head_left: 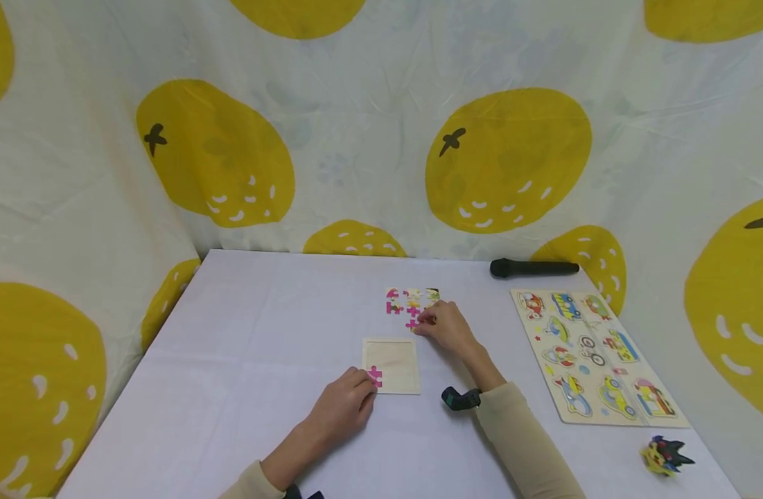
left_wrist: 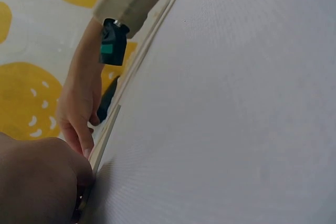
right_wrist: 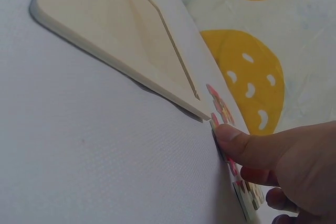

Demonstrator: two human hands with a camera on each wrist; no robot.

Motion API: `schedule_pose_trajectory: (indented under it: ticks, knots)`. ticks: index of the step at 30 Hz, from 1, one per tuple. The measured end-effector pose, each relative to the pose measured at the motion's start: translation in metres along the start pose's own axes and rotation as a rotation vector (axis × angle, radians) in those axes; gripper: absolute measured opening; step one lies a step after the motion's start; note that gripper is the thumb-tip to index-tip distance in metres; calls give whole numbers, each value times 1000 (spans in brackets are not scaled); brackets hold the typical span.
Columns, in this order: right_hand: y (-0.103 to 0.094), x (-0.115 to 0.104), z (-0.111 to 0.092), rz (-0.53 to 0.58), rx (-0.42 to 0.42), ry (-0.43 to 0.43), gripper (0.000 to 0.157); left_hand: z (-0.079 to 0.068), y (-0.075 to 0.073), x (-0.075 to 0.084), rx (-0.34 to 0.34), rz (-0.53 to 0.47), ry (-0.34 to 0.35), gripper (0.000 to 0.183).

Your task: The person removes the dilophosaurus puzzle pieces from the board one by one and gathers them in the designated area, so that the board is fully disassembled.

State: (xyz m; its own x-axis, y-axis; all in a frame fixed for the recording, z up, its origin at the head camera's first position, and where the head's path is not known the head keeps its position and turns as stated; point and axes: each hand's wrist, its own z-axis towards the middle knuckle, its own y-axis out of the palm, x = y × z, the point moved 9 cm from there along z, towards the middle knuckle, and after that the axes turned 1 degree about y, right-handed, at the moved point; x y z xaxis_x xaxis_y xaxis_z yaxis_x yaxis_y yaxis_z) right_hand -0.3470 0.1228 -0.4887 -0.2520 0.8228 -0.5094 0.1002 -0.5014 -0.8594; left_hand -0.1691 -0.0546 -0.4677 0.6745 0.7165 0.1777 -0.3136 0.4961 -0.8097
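A square wooden puzzle tray [head_left: 398, 357] lies on the table with a pink jigsaw piece [head_left: 375, 372] in its lower left corner. My left hand [head_left: 344, 402] grips the tray's left edge, its bent fingers beside that piece; in the left wrist view its fingertips are mostly hidden. Beyond the tray, my right hand [head_left: 445, 327] pinches a pink puzzle piece [head_left: 411, 324] between thumb and finger, low over the table. Several loose pink and yellow puzzle pieces [head_left: 394, 302] lie just past that hand. The right wrist view shows the thumb [right_wrist: 231, 134] on the piece's edge, near the tray's corner.
To the right lies a wooden vehicle puzzle board [head_left: 549, 378]. Behind it is a black microphone [head_left: 533, 268], and a small yellow and black figure [head_left: 663, 456] stands near the front right edge. A lemon-patterned curtain [head_left: 356, 138] hangs around the white table.
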Motion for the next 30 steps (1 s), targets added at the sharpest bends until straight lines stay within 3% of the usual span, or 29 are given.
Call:
schedule_pose_trajectory:
  ticks: [15, 21, 30]
  knots:
    - [-6, -7, -6, 29, 18, 24, 29, -1, 3, 0, -25, 6, -9, 6]
    - [-10, -23, -13, 73, 41, -4, 27, 0, 0, 1, 5, -2, 8, 6]
    - [0, -47, -29, 112, -15, -25, 23, -1, -4, -2, 82, -37, -3, 7]
